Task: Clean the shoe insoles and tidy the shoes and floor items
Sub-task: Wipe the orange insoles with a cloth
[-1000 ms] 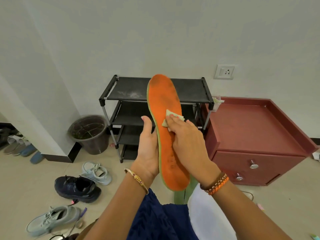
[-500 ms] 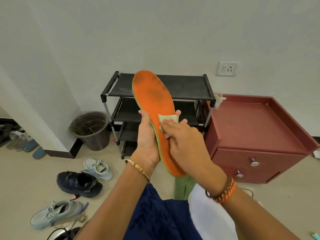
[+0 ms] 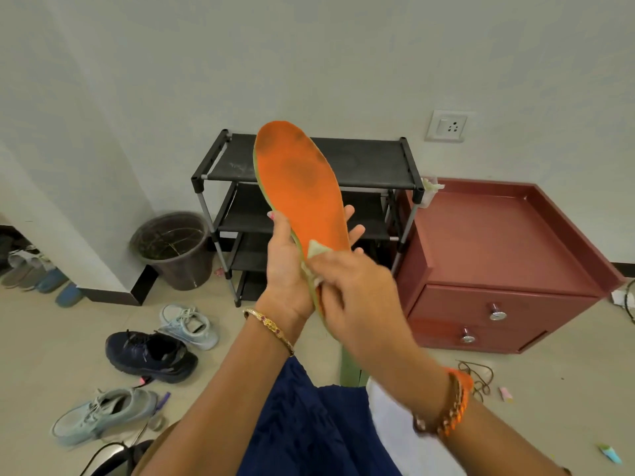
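**Orange insole getting a wipe, shoes all over the floor**

Behind the hands a black shoe rack [image 3: 309, 201] is standing against the wall, with a dark bin [image 3: 173, 250] off to the left hand's side and a red cabinet [image 3: 498, 255] to the right hand's side. Below the left wrist, a navy sneaker [image 3: 151, 355] is lying between two pale sneakers [image 3: 103, 415] (no readable writing anywhere). The left hand [image 3: 288, 269] is gripping the orange insole [image 3: 302, 187] upright by its edge, fingers showing behind it. The right hand [image 3: 354, 297], blurred, is pinching a small pale cloth [image 3: 318, 250] against the insole's lower half, covering the heel.
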